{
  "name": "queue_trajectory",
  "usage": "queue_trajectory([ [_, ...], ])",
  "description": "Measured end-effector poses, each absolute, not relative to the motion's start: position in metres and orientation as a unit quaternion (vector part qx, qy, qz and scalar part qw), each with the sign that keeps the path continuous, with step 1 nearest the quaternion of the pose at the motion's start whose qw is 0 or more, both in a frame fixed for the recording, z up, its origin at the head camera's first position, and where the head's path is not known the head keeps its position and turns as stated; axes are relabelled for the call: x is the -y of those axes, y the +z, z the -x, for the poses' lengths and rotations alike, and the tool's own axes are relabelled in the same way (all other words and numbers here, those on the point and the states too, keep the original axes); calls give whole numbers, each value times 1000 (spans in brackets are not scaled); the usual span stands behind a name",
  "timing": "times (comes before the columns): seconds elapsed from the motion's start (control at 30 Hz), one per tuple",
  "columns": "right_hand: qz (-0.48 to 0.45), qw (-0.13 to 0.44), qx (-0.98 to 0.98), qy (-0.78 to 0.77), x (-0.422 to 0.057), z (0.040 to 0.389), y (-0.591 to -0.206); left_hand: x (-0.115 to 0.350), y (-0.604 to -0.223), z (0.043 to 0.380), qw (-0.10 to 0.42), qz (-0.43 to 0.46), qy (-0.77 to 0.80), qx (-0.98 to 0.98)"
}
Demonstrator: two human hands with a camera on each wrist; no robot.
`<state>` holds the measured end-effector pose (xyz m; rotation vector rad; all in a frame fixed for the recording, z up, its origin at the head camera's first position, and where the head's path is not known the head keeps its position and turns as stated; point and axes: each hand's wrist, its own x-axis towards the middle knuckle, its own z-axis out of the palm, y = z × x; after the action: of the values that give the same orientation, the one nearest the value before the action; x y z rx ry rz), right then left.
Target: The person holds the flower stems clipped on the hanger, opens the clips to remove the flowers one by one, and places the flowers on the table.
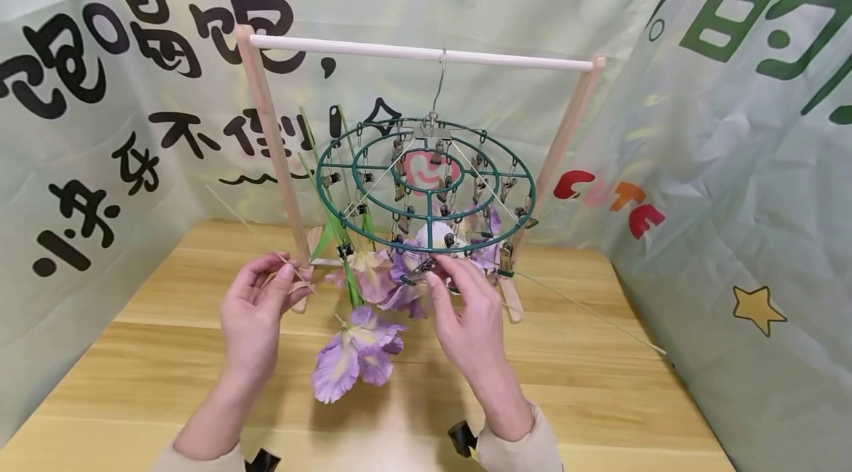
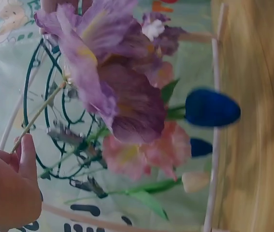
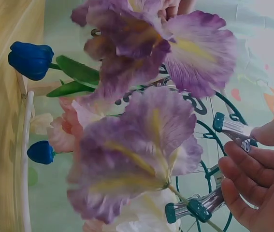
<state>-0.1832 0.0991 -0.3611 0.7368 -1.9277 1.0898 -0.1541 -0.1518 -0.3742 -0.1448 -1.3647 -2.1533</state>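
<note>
A purple artificial iris (image 1: 356,357) points its bloom down below the hanger; my left hand (image 1: 259,305) pinches its thin stem (image 2: 40,113) between thumb and fingertips. At the front edge of a round green clip hanger (image 1: 430,248), my right hand (image 1: 471,313) holds a metal clip (image 3: 236,129) with green tips between thumb and fingers. The held iris bloom lies to the left of that clip, apart from it. Another clip (image 3: 180,211) beside my right fingers grips the stem of a second purple iris (image 3: 137,154). Rings and flowers partly hide the other clips.
The hanger hooks over a pale bar (image 1: 399,52) on a wooden stand (image 1: 266,124). Blue tulips (image 2: 213,107), pink flowers (image 2: 137,152) and a whitish tulip (image 2: 195,182) hang behind. Long stems stick out sideways. Printed cloth walls surround the wooden table (image 1: 153,354).
</note>
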Motion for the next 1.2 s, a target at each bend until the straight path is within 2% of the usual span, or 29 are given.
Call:
queue_trajectory([
  [0.23,-301,397,748,438,-99,184,-362,179,-375,161,260,23,-791,553],
  [0.6,-296,382,756,441,-99,185,-363,216,-380,171,202,75,-762,611],
  [0.87,-298,383,755,440,-99,186,-364,236,-382,175,165,65,-751,636],
  [1.2,-297,376,760,440,-99,186,-364,265,-393,188,136,38,-647,749],
])
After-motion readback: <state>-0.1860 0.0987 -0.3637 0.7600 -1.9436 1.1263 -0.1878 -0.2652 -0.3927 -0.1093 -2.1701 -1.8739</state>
